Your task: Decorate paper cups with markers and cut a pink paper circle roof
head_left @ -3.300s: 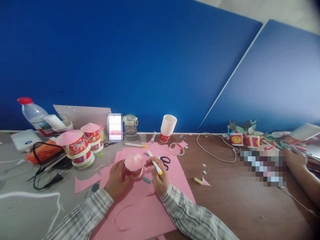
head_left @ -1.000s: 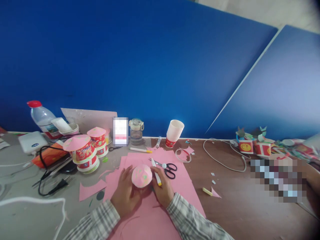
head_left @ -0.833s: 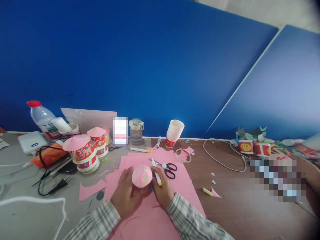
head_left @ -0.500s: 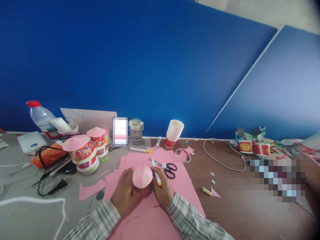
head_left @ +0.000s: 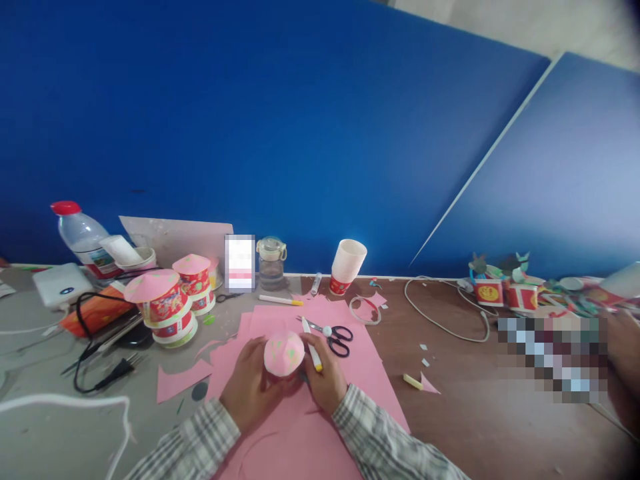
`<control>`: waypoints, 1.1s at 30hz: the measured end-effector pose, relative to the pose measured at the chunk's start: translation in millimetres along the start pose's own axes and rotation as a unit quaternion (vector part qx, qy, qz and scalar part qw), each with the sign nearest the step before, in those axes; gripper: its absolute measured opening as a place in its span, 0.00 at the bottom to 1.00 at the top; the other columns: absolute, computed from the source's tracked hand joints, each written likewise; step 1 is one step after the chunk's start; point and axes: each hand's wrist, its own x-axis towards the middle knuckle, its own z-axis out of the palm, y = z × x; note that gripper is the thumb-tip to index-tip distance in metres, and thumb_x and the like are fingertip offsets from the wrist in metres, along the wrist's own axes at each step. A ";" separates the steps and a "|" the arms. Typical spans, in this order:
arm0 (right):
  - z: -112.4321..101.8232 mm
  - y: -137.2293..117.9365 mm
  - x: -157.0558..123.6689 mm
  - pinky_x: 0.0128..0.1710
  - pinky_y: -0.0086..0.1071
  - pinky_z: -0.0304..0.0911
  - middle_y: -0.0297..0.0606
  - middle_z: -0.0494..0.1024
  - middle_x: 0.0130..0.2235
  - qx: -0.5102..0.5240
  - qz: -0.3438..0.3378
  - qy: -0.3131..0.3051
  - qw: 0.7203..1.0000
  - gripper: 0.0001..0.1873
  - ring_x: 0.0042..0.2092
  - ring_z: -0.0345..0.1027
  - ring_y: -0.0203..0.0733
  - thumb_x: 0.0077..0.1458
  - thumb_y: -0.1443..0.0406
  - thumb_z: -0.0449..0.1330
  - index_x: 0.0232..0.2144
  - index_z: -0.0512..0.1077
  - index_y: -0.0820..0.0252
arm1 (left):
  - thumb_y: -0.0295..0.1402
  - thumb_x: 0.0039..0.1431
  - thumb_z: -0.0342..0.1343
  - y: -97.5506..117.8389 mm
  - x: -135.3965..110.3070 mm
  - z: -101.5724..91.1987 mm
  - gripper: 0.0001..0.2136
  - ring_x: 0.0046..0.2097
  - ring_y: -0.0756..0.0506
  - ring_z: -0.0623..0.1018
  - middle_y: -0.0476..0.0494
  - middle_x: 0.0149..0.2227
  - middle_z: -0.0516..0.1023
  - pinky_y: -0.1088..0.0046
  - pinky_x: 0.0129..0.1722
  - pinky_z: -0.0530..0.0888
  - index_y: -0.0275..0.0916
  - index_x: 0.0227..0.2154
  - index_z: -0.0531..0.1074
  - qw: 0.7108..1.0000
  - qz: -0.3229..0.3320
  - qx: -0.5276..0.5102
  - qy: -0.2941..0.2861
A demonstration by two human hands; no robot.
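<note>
A small paper cup with a pink cone lid [head_left: 283, 353] stands on a pink paper sheet [head_left: 320, 427] in front of me. My left hand [head_left: 249, 389] is wrapped round its left side. My right hand [head_left: 325, 383] presses against its right side and also grips a white marker with a yellow end [head_left: 312, 343], which points away from me. Black-handled scissors [head_left: 331, 333] lie on the pink sheet just beyond my right hand.
Two stacks of red cups with pink cone lids [head_left: 163, 303] stand at left, beside a water bottle [head_left: 80, 237], black cables [head_left: 97, 360] and pink scraps. A white cup stack [head_left: 346, 265], a glass jar [head_left: 271, 262], another marker [head_left: 280, 301] and a white cord [head_left: 440, 313] lie farther back.
Since 3.3 s ago the cup has tilted so its pink lid faces me, and both hands have closed in on it. Over the last second hardly anything has moved.
</note>
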 end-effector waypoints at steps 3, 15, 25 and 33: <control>-0.6 -1.3 0.6 0.41 0.31 0.71 0.36 0.80 0.39 0.004 -0.001 0.000 1.000 0.18 0.41 0.74 0.45 0.47 0.73 0.55 0.42 0.71 0.54 | 0.43 0.35 0.58 1.7 0.5 -0.4 0.25 0.45 0.35 0.67 0.40 0.41 0.73 0.53 0.44 0.66 0.45 0.41 0.66 1.000 -0.001 -0.014 0.000; -4.3 -5.2 -1.6 0.37 0.29 0.71 0.34 0.79 0.34 0.045 -0.005 0.007 0.999 0.18 0.36 0.74 0.41 0.48 0.73 0.56 0.43 0.68 0.55 | 0.37 0.40 0.58 -5.2 2.5 -5.0 0.21 0.40 0.36 0.73 0.40 0.39 0.77 0.60 0.38 0.72 0.40 0.41 0.66 0.913 -0.110 -0.389 -0.063; -7.5 -6.3 -5.5 0.41 0.34 0.69 0.35 0.78 0.35 0.057 -0.019 0.010 0.998 0.19 0.38 0.72 0.43 0.48 0.73 0.56 0.44 0.67 0.53 | 0.38 0.44 0.55 -4.5 3.3 -6.6 0.20 0.43 0.36 0.71 0.40 0.41 0.75 0.61 0.41 0.71 0.42 0.42 0.64 0.896 -0.127 -0.423 -0.055; -10.9 -15.8 -5.4 0.42 0.31 0.69 0.34 0.77 0.35 0.059 -0.034 -0.006 0.998 0.19 0.38 0.73 0.42 0.48 0.73 0.57 0.43 0.67 0.53 | 0.41 0.41 0.55 -21.7 -0.5 0.4 0.27 0.49 0.36 0.66 0.41 0.48 0.70 0.59 0.45 0.67 0.43 0.47 0.59 0.906 -0.171 -0.387 -0.008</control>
